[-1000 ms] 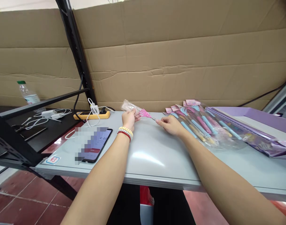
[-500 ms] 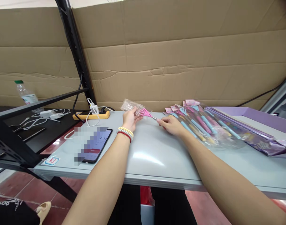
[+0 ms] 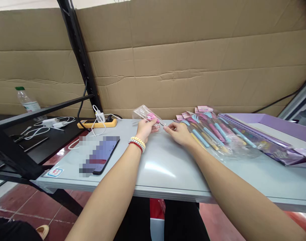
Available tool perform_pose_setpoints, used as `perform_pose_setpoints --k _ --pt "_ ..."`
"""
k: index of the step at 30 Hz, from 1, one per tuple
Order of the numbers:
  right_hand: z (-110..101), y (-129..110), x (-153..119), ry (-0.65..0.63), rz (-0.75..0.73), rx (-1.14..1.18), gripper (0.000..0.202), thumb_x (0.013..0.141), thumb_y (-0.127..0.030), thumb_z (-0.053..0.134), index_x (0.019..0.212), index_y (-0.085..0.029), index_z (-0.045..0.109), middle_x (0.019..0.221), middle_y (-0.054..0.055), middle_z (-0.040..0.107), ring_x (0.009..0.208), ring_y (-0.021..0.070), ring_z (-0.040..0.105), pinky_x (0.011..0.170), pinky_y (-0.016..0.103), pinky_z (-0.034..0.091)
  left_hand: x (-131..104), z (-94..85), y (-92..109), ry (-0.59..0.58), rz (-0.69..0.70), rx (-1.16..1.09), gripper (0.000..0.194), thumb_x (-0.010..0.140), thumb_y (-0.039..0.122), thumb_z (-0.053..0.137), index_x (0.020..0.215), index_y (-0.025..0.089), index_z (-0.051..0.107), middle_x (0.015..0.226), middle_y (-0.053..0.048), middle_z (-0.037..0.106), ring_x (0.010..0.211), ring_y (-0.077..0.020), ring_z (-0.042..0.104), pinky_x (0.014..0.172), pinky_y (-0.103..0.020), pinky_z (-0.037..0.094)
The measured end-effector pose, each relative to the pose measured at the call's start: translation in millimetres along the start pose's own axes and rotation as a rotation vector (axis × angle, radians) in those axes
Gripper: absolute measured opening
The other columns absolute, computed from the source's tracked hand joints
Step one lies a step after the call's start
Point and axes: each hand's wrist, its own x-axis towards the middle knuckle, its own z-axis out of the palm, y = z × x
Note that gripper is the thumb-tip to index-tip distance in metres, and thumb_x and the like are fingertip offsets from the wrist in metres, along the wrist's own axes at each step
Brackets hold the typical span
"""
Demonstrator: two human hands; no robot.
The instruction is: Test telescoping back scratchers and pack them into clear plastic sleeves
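Observation:
My left hand point(image 3: 145, 130) is closed on a clear plastic bag point(image 3: 142, 111), with the pink claw-shaped head of a back scratcher point(image 3: 151, 116) inside it. The scratcher's thin metal rod runs out to the right. At that end my right hand point(image 3: 178, 132) pinches the back scratcher; its fingers hide the handle. Just right of this hand lies a row of bagged back scratchers point(image 3: 214, 130) with blue, pink and yellow parts and pink header cards.
A purple box point(image 3: 280, 125) stands at the right of the grey table point(image 3: 155, 160). On the left lie a phone point(image 3: 109, 154) and a yellow power strip point(image 3: 102, 124) with a white charger and cable. A cardboard wall point(image 3: 180, 60) rises behind; a black metal post point(image 3: 79, 47) stands at left.
My left hand has moved slightly right, up over the pink head, and the bag now covers it more. My right hand has shifted a little left, bringing the hands closer together.

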Motion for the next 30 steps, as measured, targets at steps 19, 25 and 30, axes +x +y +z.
perform_pose_setpoints --k 19,25,30 --pt "8 -10 -3 0.038 0.048 0.133 0.047 0.068 -0.035 0.054 0.111 -0.015 0.050 0.084 0.005 0.061 0.073 0.0182 0.055 0.068 0.030 0.042 0 -3.4 -9 -0.276 -0.040 0.077 0.029 0.058 0.013 0.073 0.085 0.017 0.063 0.081 -0.003 0.066 0.072 -0.0138 0.060 0.066 -0.025 0.046" --pt "9 -13 -7 -0.068 -0.139 -0.025 0.054 0.065 -0.024 0.057 0.117 -0.014 0.048 0.089 0.006 0.063 0.077 0.0178 0.056 0.071 0.029 0.042 5 0.6 -2 0.016 0.017 -0.199 0.009 0.071 0.015 0.067 0.072 0.013 0.058 0.069 -0.005 0.063 0.064 -0.0139 0.061 0.066 -0.029 0.051" --pt "2 -11 -3 -0.100 0.076 0.016 0.040 0.069 -0.030 0.060 0.106 -0.018 0.053 0.075 0.002 0.061 0.062 0.0148 0.053 0.058 0.026 0.039 13 -9.3 9 0.207 0.088 -0.394 0.013 0.073 0.005 0.064 0.070 0.013 0.055 0.065 -0.001 0.062 0.063 -0.0117 0.062 0.074 -0.031 0.053"
